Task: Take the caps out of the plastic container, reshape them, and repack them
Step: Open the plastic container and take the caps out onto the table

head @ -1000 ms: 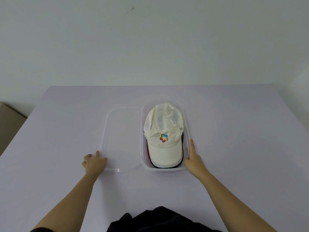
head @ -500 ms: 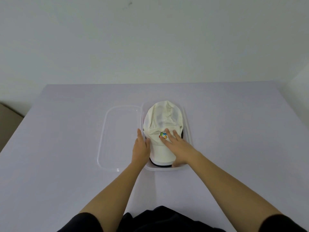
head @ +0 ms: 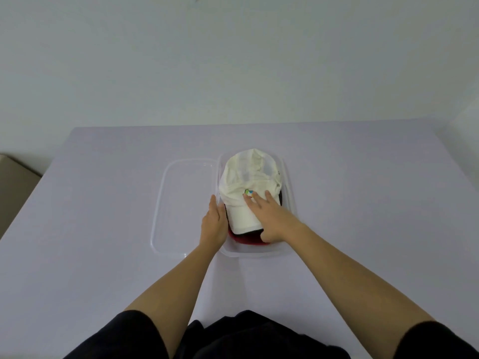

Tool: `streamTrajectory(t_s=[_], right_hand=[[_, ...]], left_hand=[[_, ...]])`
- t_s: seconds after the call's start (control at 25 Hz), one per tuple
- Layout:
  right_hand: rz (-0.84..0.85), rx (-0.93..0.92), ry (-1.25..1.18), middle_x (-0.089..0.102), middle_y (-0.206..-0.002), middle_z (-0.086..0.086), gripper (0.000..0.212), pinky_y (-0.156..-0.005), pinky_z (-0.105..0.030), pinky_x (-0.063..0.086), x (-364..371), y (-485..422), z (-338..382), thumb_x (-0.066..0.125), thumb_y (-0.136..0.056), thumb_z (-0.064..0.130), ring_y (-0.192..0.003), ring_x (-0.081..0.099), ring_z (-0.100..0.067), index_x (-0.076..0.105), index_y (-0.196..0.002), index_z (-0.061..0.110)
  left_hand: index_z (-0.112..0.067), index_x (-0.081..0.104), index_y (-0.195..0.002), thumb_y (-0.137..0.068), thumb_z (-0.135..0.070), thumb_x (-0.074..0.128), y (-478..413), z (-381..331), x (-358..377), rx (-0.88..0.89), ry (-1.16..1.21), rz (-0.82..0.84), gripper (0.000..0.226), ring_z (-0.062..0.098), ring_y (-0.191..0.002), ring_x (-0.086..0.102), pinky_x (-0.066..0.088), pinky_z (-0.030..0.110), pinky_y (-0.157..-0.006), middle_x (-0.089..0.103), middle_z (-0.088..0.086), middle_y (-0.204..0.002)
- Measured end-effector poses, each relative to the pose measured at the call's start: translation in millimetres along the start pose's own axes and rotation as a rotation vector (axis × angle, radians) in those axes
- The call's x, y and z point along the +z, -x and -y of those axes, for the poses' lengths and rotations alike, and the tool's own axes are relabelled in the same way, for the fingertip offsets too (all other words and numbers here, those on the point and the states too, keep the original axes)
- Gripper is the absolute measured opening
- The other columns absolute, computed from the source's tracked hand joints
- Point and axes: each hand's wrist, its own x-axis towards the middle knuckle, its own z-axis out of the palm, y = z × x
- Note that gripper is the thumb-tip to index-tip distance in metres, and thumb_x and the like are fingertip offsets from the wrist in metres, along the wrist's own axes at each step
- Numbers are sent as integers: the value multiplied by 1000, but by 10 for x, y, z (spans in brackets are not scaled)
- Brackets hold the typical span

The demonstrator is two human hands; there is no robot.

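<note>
Desk (head: 103,229): container (head: 290,193) mid-surface, well apart from every edge.
Lid (head: 181,203): flat, touching the container's left side.
White cap (head: 246,174): topmost in the container, over a red cap (head: 248,240).
Right hand (head: 272,216): fingers on the brim, thumb beneath, grasping it.
Left hand (head: 213,224): released, straight along the left wall.
</note>
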Motion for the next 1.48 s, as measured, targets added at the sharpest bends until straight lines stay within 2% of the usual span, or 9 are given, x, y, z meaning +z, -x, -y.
streamTrajectory(t_s=[0.16,0.32,0.48,0.64,0.8,1.04,1.16,1.36,1.48], right_hand=[[-422,-57,-336,17,-158,5,79,-116,-33,20,-225,105,-134,39,-80,-15,-146,13,-24,20,-149,18],[-883,-86,-525,27,-150,4,81,-116,-19,14,-450,158,-527,43,-70,-20,-143,23,-23,35,-143,12],[-1098,81,-431,23,-152,3,81,-115,-30,24,-461,121,-1095,39,-70,-22,-144,18,-31,33,-144,10],[-813,274,-288,24,-155,-9,82,-104,-52,39,-59,-7,-1738,40,-72,-27,-143,19,-39,32,-144,10],[-407,250,-118,9,-159,-5,86,-103,-48,40,328,-68,-2079,37,-76,-26,-146,9,-34,16,-149,15],[-226,279,6,-11,-159,-5,88,-109,-41,33,145,-384,-2201,44,-84,-16,-146,-1,-34,-4,-150,17],[-140,325,129,-11,-158,-13,87,-114,-46,23,-167,-462,-2088,58,-84,3,-145,0,-37,1,-150,14],[-532,-203,-239,44,-141,-16,58,-106,-48,37,-268,-326,-1069,55,-73,-4,-128,43,-34,53,-129,9],[-148,-286,-119,11,-157,-11,83,-115,-53,24,12,-249,-545,72,-73,23,-144,13,-31,31,-145,21]], left_hand=[[-26,24,-149,-102,-37,21,2,-9,19,-42,60,-55,48,34,-124,49,35,36,-100,50,14,-139],[-26,27,-147,-103,-32,23,-11,-21,46,-44,65,-76,45,11,-79,54,36,30,-85,61,-3,-94],[-27,25,-148,-103,-34,21,-66,12,79,-58,47,-92,45,16,-94,50,42,39,-96,52,-2,-104],[-30,25,-147,-102,-37,21,-110,21,110,-86,30,-108,45,26,-101,57,43,42,-98,56,4,-109],[-30,24,-147,-103,-37,21,-109,14,117,-111,12,-109,45,31,-112,56,41,43,-101,57,10,-126],[-30,24,-147,-102,-36,21,-116,9,144,-124,-22,-132,45,33,-114,56,41,45,-102,58,14,-129],[-30,25,-147,-103,-36,21,-96,-1,138,-112,-26,-137,45,28,-104,57,41,39,-97,59,14,-126],[-30,26,-147,-103,-33,22,-95,-18,147,-106,-14,-124,44,19,-93,52,38,30,-86,61,14,-122],[-28,27,-147,-103,-32,23,-73,-15,119,-85,-13,-125,44,18,-92,51,37,28,-85,61,14,-123]])
